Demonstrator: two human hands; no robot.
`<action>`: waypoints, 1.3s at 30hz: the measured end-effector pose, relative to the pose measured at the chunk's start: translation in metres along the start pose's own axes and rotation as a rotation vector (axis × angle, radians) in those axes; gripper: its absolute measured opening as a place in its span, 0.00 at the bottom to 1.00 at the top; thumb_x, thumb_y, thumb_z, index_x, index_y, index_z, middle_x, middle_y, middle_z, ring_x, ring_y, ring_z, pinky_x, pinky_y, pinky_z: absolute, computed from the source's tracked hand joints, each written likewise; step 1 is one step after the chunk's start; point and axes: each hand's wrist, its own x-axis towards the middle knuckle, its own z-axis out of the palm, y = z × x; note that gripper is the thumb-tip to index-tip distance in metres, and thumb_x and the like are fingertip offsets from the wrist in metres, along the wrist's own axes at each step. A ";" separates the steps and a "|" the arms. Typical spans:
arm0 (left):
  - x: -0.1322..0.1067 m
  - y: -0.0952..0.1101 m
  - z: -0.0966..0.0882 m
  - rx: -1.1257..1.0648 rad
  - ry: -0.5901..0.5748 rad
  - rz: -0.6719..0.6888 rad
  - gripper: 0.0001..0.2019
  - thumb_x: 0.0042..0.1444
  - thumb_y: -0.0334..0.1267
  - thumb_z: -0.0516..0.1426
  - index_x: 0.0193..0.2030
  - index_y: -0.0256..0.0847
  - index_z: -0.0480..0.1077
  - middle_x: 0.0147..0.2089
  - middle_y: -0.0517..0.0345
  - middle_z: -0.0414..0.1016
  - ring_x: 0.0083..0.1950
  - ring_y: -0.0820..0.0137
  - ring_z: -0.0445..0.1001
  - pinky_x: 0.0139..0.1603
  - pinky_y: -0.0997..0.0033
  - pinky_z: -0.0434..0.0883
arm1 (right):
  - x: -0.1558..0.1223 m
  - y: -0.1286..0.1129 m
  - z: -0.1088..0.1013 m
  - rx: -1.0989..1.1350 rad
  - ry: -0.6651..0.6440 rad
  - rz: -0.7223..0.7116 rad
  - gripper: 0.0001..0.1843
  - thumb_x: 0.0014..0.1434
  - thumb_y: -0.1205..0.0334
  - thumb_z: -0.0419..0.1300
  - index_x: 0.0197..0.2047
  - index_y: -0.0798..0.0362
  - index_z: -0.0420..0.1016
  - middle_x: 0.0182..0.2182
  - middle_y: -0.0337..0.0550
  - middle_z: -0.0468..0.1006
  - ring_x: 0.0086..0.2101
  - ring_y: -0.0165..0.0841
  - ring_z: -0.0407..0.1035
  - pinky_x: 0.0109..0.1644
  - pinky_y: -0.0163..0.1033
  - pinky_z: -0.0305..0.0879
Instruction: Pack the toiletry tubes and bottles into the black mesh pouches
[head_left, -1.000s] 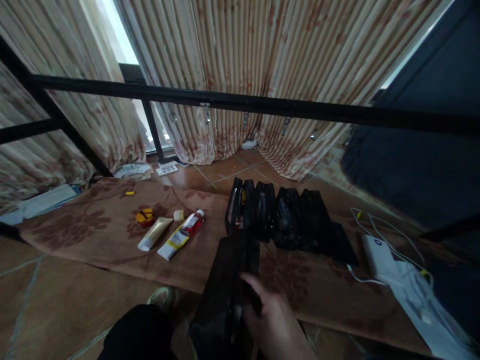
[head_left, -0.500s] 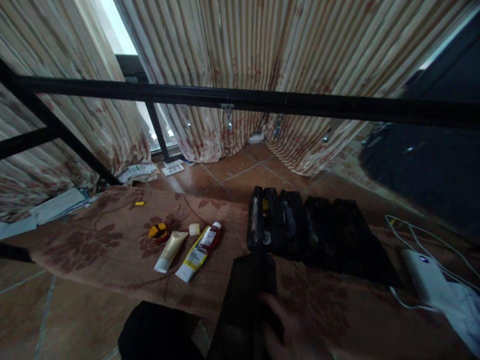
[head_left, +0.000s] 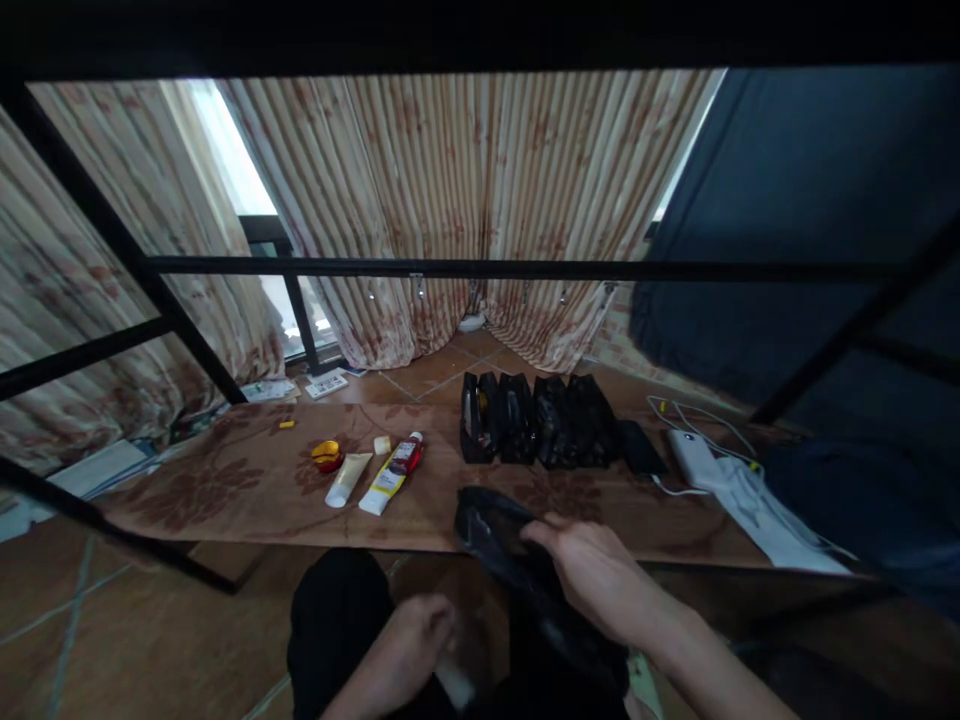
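My right hand (head_left: 592, 575) is closed on the top of a black pouch (head_left: 517, 560) at the near edge of the patterned cloth surface (head_left: 240, 480). Low in the view, my left hand (head_left: 412, 640) is curled, with a small pale thing I cannot make out showing at its fingers. A row of black pouches (head_left: 536, 432) stands upright behind the held pouch. To the left lie a cream tube (head_left: 346, 480), a white and yellow tube (head_left: 382, 488), a small red bottle (head_left: 406, 454) and a round yellow and red tin (head_left: 326, 455).
A white power bank (head_left: 694, 458) with white cables lies at the right on white cloth. Black metal bars (head_left: 480, 268) cross the view above the surface. Striped curtains hang behind. A dark blue fabric (head_left: 787, 230) hangs at the right. Papers lie on the tiled floor at the left.
The view has pulled back and up, so more of the frame and surface shows. My left hand has come into view. My right hand now grips the black pouch higher, at the surface's edge.
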 end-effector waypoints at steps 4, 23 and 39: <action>-0.043 0.049 -0.017 0.010 0.360 0.272 0.14 0.64 0.36 0.49 0.53 0.44 0.70 0.51 0.55 0.75 0.45 0.70 0.75 0.49 0.70 0.72 | 0.004 0.000 -0.006 -0.115 0.009 -0.088 0.23 0.52 0.78 0.50 0.44 0.49 0.77 0.39 0.44 0.78 0.41 0.36 0.72 0.40 0.36 0.59; 0.016 0.079 0.010 0.535 0.254 0.148 0.14 0.60 0.27 0.47 0.42 0.44 0.72 0.43 0.56 0.74 0.43 0.69 0.76 0.44 0.71 0.70 | 0.087 0.042 0.014 -0.090 0.197 0.012 0.23 0.59 0.77 0.47 0.48 0.50 0.76 0.44 0.47 0.75 0.46 0.37 0.67 0.47 0.39 0.59; 0.030 0.083 0.017 0.488 0.280 0.056 0.13 0.63 0.33 0.47 0.42 0.43 0.73 0.42 0.55 0.73 0.43 0.68 0.74 0.45 0.70 0.70 | 0.085 0.057 0.026 -0.146 0.091 -0.123 0.13 0.63 0.69 0.48 0.42 0.52 0.73 0.42 0.45 0.74 0.37 0.35 0.70 0.37 0.38 0.58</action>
